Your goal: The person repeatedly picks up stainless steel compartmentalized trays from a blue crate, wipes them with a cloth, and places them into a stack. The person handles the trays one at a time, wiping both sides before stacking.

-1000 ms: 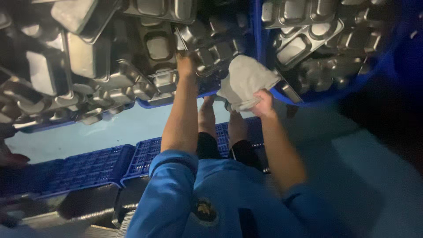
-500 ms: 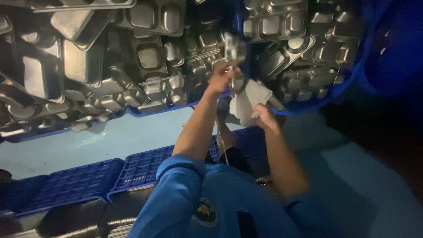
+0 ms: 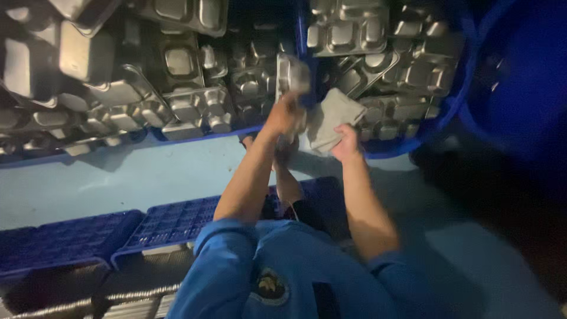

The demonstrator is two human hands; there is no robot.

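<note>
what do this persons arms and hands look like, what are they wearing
Both forearms are bare, with no gloves on the left hand or the right hand. Short blue sleeves end near the elbows. They belong to a blue shirt with a small round emblem on its front.

One head-mounted cam only — aimed steeply down past the chest, arms seen close, floor farther off.

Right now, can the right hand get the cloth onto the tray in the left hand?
Probably yes. The right hand holds the cloth right beside the tray raised in the left hand, with nothing between them.
</note>
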